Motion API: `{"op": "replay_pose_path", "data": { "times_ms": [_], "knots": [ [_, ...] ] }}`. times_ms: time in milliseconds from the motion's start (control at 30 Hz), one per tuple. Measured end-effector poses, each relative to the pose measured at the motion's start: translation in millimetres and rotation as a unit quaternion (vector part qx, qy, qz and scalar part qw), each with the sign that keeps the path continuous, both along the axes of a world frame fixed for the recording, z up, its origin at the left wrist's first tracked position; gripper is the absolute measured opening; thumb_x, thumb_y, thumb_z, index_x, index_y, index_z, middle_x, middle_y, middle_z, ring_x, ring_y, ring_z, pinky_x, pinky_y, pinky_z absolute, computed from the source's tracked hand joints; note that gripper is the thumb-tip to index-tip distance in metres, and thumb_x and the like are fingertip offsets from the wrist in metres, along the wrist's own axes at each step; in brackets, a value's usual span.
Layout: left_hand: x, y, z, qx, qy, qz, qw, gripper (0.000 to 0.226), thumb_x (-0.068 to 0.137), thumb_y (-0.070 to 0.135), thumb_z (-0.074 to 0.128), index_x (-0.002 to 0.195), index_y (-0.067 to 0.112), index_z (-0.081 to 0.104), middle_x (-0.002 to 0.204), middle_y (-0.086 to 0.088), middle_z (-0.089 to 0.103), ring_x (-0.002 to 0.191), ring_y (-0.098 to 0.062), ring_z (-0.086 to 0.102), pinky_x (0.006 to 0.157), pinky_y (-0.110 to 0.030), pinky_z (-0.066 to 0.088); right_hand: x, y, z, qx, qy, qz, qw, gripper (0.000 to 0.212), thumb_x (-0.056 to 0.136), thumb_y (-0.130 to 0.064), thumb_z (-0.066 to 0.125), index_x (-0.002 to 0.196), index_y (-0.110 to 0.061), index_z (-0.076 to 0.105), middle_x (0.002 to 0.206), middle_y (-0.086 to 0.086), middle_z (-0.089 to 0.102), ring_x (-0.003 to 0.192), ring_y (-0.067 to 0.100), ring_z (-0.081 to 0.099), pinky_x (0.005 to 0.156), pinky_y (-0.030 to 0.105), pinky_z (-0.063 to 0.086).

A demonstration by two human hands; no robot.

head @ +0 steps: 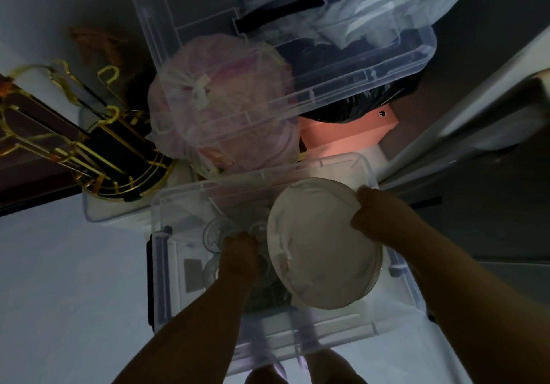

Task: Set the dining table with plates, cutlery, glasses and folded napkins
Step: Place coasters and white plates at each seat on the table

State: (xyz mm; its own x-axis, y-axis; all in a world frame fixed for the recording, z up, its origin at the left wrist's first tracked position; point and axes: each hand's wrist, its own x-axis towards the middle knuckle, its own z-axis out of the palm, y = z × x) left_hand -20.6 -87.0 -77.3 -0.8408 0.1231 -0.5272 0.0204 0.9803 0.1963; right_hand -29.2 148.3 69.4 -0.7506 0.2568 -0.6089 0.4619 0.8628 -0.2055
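In dim light, a clear plastic storage bin sits on the floor below me. My right hand grips the far rim of a stack of plates wrapped in pale plastic, tilted up over the bin's right half. My left hand reaches down into the bin and closes around clear glassware among several glasses. What lies under the plates is hidden.
Another clear bin with clothes and a black bag rests higher up at the back. A pink tied bag leans on it. A gold wire rack stands at left, a pink box behind, a door edge at right.
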Motion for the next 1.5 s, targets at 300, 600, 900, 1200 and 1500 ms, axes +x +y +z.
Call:
{"op": "replay_pose_path", "data": {
  "times_ms": [300,600,900,1200,1500],
  "knots": [
    [2,-4,-2,-0.002,-0.005,-0.045,0.999,0.034,0.097,0.011,0.044,0.127,0.015,0.057,0.131,-0.007,0.054,0.119,-0.025,0.051,0.102,-0.029,0.036,0,0,-5,-0.005,0.001,-0.004,1.0,0.018,0.091,-0.013,0.053,0.108,-0.009,0.051,0.108,0.01,0.059,0.094,0.023,0.055,0.076,0.026,0.038],
    [6,-15,7,0.059,-0.023,0.014,0.998,0.025,0.098,0.011,0.046,0.12,0.011,0.058,0.12,-0.009,0.061,0.111,-0.024,0.058,0.091,-0.025,0.045,3,1,5,-0.043,0.009,-0.034,0.998,0.017,0.087,-0.014,0.059,0.102,-0.008,0.053,0.099,0.007,0.056,0.091,0.021,0.054,0.076,0.029,0.04],
    [26,-25,67,0.365,0.036,0.387,0.846,0.027,0.099,0.025,0.047,0.107,0.005,0.064,0.112,-0.02,0.063,0.103,-0.035,0.06,0.081,-0.037,0.051,8,6,44,-0.179,0.007,-0.132,0.975,0.037,0.083,-0.004,0.066,0.117,0.002,0.054,0.103,0.016,0.059,0.084,0.026,0.056,0.071,0.034,0.049],
    [48,15,187,0.749,-0.287,0.4,0.443,0.086,0.042,0.045,0.095,0.12,0.018,0.068,0.13,-0.016,0.06,0.115,-0.039,0.058,0.093,-0.056,0.049,19,13,87,-0.34,0.024,-0.212,0.916,0.041,0.081,0.007,0.063,0.121,0.005,0.054,0.088,0.011,0.061,0.075,0.027,0.06,0.057,0.033,0.05],
    [43,38,234,0.694,-0.209,0.39,0.568,0.039,0.089,0.036,0.049,0.118,0.015,0.065,0.113,-0.016,0.069,0.096,-0.033,0.069,0.074,-0.045,0.057,44,40,118,-0.396,0.069,-0.248,0.881,0.037,0.084,0.003,0.058,0.121,-0.001,0.054,0.093,0.01,0.064,0.078,0.024,0.062,0.056,0.028,0.048]
  ]
}}
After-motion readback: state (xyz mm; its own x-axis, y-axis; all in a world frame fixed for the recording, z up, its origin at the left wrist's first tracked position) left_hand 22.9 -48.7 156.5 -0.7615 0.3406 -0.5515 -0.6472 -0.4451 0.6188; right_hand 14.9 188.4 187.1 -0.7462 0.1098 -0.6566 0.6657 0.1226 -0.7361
